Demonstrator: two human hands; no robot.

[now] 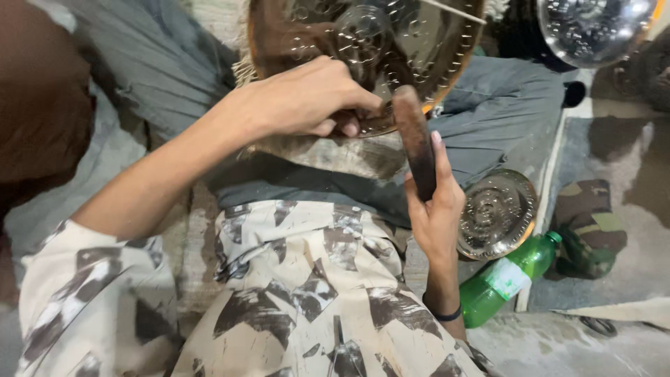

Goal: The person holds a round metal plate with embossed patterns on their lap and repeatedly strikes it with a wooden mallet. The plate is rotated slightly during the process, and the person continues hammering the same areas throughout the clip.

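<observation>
Presently, embossing appears underway: left hand (307,98) pinches a small tool, barely visible, against the brass plate (419,42), upper centre. Right hand (436,209) wraps closed around the wooden mallet (415,139); a square strike seems due.

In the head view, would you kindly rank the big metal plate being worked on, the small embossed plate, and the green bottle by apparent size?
1. Big metal plate, partly cropped.
2 and 3. Small embossed plate and green bottle look roughly alike; not ranked.
</observation>
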